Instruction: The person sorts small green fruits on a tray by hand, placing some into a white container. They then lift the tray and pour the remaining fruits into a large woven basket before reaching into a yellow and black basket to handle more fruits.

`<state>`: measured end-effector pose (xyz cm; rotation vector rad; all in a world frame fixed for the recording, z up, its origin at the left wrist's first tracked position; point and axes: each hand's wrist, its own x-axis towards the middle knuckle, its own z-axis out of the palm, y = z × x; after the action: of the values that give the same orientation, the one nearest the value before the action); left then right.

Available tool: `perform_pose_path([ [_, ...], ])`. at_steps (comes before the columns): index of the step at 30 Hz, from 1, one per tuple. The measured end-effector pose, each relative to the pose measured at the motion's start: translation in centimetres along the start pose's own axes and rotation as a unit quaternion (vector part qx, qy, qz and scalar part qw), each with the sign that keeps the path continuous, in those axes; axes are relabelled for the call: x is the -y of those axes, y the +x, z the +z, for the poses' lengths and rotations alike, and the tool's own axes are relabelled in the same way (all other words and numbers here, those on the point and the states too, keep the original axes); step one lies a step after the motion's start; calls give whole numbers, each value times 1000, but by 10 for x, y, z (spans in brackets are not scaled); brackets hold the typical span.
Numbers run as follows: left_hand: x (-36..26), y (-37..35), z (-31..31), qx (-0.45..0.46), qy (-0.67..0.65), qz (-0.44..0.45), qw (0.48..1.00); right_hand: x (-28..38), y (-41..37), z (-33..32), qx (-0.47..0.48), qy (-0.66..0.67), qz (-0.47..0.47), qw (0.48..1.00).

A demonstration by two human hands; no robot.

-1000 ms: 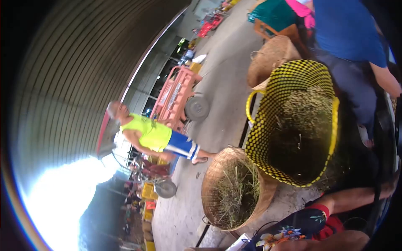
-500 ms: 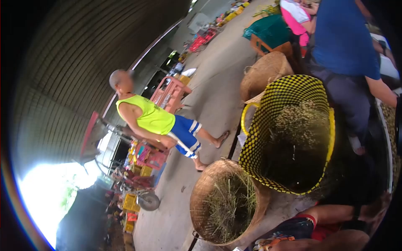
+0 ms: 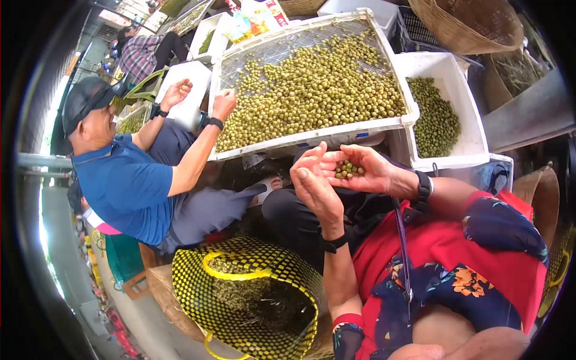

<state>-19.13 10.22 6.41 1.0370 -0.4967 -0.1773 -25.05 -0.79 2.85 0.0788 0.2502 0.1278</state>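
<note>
My right hand (image 3: 375,170) is cupped palm up, with a few small round green fruits (image 3: 348,170) resting in it. Beside it, my left hand (image 3: 317,191) is held upright with its fingers extended, close against the right fingertips; whether anything sits behind its palm is hidden. Both hands are over my lap, just in front of a white-framed mesh tray (image 3: 312,133) spread with many of the same fruits (image 3: 312,78). A white bin (image 3: 474,141) to the right of the tray contains more of them.
A co-worker in a blue shirt (image 3: 129,180) sits at the left, hands raised by the tray's edge. A yellow-and-black woven basket (image 3: 192,294) stands below, holding plant bits. Wicker baskets (image 3: 480,30) and a grey metal beam (image 3: 531,111) are at the right.
My view has swung from the floor, the baskets and a person in a yellow vest to the fruit tray. Both my hands now show clearly, with fruits in the right one.
</note>
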Motion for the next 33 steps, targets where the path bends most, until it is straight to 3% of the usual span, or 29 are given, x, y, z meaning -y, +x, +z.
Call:
perform_pose_path([
  [3,0,-1,8,-9,-30,-27,999,12,-3,-14,49,22,26,998],
  [6,1,-9,22,-6,-39,-102,994,26,-15,-28,46,-63,11,997],
  [8,12,-15,25,1,9,-123,992,37,-31,-24,-57,-139,40,988],
  [11,15,-22,29,34,47,-181,982,64,-75,-10,-87,-267,-18,959],
  [13,23,-22,22,56,38,-221,973,83,-109,20,-158,-393,-107,900],
  [16,27,-20,13,24,-10,-283,959,122,-143,-3,-257,-591,-286,709],
  [17,29,-18,12,19,-33,-294,955,134,-149,-7,-289,-570,-314,702],
  [18,31,-16,10,13,-45,-302,952,146,-153,-16,-299,-594,-356,656],
  [19,31,-14,9,12,-40,-309,950,165,-154,-31,-283,-656,-401,574],
  [20,31,-11,7,12,-34,-319,947,185,-158,-43,-291,-692,-383,538],
  [22,30,-5,2,33,5,-307,951,213,-167,-64,-272,-881,-353,159],
  [23,29,-2,1,57,40,-294,953,218,-169,-62,-270,-882,-351,158],
  [24,26,3,-1,53,38,-293,954,226,-170,-58,-294,-929,-225,13],
  [25,22,8,-6,101,132,-256,952,229,-167,-53,-305,-939,-91,-131],
  [26,14,15,-7,146,228,-219,937,226,-155,-36,-299,-941,-90,-129],
  [28,2,29,-10,103,226,-234,940,212,-112,-8,-248,-939,-181,158],
  [29,-3,43,-2,81,220,-241,942,205,-91,5,-231,-940,-168,188],
  [30,-7,55,-2,61,213,-245,944,193,-68,6,-184,-955,-150,180],
  [32,-9,79,-7,46,148,-237,959,171,-29,-24,-43,-963,-156,214],
  [33,-10,92,-8,48,149,-226,961,164,-12,-38,28,-965,-185,182],
])
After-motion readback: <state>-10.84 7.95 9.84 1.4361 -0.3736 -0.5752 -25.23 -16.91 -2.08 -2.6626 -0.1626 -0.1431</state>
